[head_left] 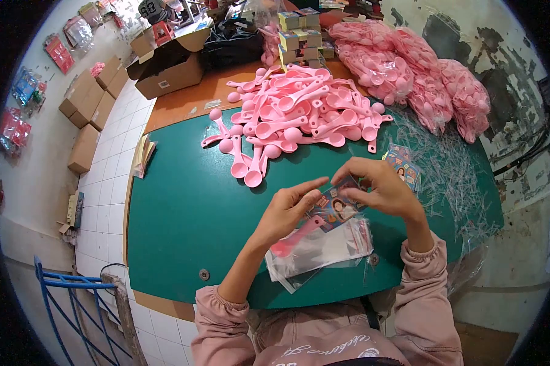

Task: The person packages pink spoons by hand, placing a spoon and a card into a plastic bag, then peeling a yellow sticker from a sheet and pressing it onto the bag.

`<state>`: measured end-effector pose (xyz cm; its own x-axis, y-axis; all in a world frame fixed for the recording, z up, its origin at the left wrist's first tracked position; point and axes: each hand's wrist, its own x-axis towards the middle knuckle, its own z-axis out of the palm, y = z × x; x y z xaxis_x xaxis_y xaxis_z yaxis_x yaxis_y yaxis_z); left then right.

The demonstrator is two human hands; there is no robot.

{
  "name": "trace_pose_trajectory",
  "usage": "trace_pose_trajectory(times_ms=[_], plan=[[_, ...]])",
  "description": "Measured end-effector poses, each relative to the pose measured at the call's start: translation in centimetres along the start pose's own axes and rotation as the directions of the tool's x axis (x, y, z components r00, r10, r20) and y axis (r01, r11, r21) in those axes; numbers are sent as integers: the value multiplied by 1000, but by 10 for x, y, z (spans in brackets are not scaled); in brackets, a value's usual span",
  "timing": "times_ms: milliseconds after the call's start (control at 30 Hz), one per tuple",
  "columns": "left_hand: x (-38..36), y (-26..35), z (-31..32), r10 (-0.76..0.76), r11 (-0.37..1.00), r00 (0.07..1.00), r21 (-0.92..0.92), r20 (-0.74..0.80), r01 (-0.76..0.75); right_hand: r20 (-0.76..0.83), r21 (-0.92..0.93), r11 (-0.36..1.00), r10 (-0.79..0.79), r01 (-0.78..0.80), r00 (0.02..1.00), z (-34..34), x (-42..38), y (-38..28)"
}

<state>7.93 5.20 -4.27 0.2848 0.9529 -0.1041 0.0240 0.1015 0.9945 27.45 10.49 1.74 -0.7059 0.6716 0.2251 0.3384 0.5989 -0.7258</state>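
Note:
Between my hands is a printed card (pixel 337 208) with a small picture on it. My left hand (pixel 290 210) has its thumb and fingers closed at the card's left edge. The fingers of my right hand (pixel 375 186) curl over the card's upper right part. Under the card, a pink spoon (pixel 294 239) lies in or on a stack of clear plastic bags (pixel 323 249). A large pile of pink spoons (pixel 299 110) is beyond my hands. More printed cards (pixel 403 166) lie to the right of my right hand.
Bagged pink spoons (pixel 433 79) fill the table's back right. Plastic scraps (pixel 452 183) cover the right side. Stacked card bundles (pixel 300 39), an open cardboard box (pixel 170 72) and a black bag (pixel 235 44) stand behind. A blue metal frame (pixel 73 283) is at lower left.

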Motion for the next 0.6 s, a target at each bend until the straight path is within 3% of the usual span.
trace_pose_trajectory(times_ms=[67, 167, 233, 267, 333, 367, 433, 467, 533, 600], plan=[[0, 1, 0, 8, 1000, 1000, 1, 4, -8, 86, 110, 987, 111, -120, 990, 0, -1, -5], [-2, 4, 1, 16, 992, 999, 125, 30, -19, 85, 84, 991, 93, -100, 992, 11, 1, -5], [-5, 5, -1, 33, 998, 999, -48, 41, -31, 72, 106, 989, 92, -99, 993, 12, -1, -2], [-5, 2, -8, 31, 998, 999, -48, 40, -29, 61, 126, 987, 90, -97, 994, 13, -1, -1], [-1, -6, -24, 3, 975, 982, 217, 187, -44, 43, 128, 988, 79, -84, 996, 16, -3, 4], [0, -4, -24, 3, 975, 982, 219, 187, -44, 24, 130, 989, 70, -72, 997, 17, -3, 6], [2, 1, -24, -30, 966, 942, 252, 333, -58, 47, 125, 990, 55, -60, 997, 23, -4, 9], [1, 2, -21, -29, 966, 942, 252, 336, -60, 73, 119, 992, 42, -51, 996, 26, -4, 10], [-2, 0, -15, 32, 956, 983, 282, 180, -83, 95, 148, 985, 80, -94, 992, 28, -5, 15], [-6, 6, -11, 44, 954, 990, 289, 131, -81, 116, 40, 999, -32, 28, 993, 31, -7, 23]])
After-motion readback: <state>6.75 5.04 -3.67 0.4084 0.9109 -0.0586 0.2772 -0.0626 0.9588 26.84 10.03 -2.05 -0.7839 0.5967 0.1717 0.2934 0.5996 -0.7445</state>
